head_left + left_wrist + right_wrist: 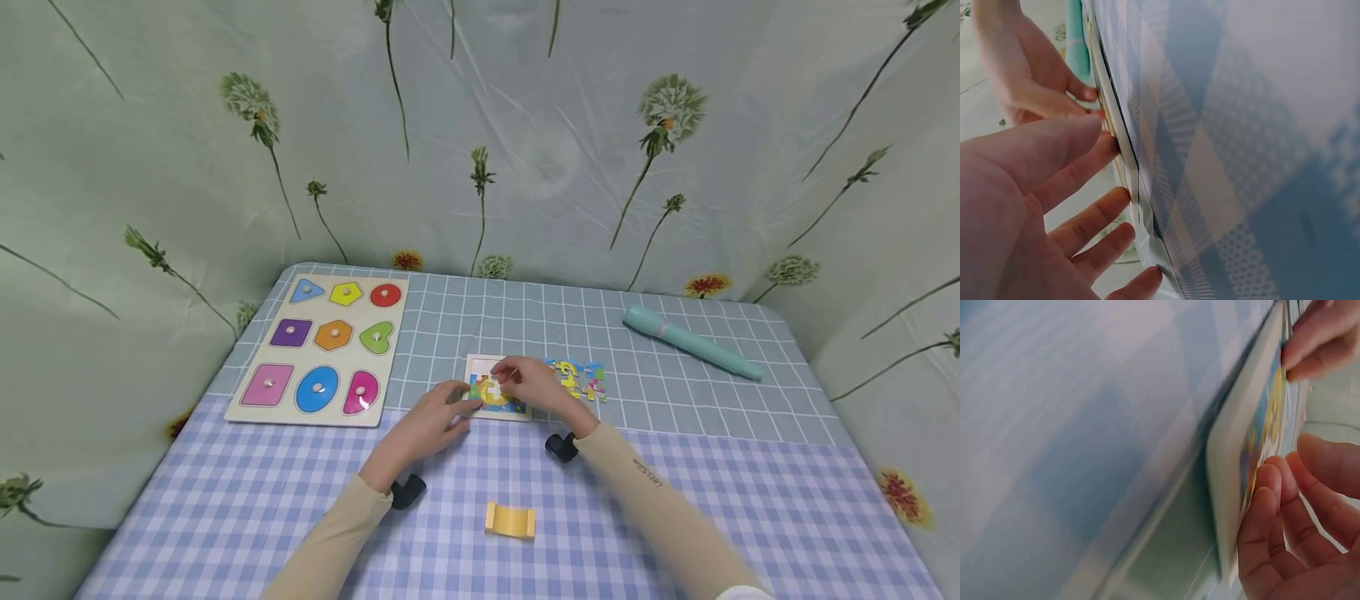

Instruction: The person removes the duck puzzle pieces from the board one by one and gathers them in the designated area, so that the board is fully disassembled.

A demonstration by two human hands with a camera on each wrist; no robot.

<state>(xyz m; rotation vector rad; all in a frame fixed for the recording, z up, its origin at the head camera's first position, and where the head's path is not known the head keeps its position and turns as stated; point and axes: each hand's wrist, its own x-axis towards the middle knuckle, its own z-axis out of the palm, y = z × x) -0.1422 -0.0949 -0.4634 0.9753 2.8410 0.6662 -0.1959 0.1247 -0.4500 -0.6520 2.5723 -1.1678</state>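
Observation:
A small jigsaw puzzle in a pale wooden frame (498, 416) lies mid-table, partly filled, with whitish bare board showing. My left hand (431, 421) is at its left side; in the left wrist view the spread fingers (1094, 219) touch the frame's edge. From the right, my right hand (536, 385) reaches over the puzzle. Its bent fingers (1260, 515) are at the picture surface in the right wrist view, the thumb near the index finger. Whether a piece is between them is hidden. Loose puzzle pieces (592, 385) lie just right of the frame, partly behind the right hand.
A large shape board (315, 342) with several knobbed colourful shapes lies at the left. A teal tube-like object (693, 342) rests at the back right. Near the front lies a yellow curved block (511, 522). A flowered curtain (480, 125) hangs behind the table.

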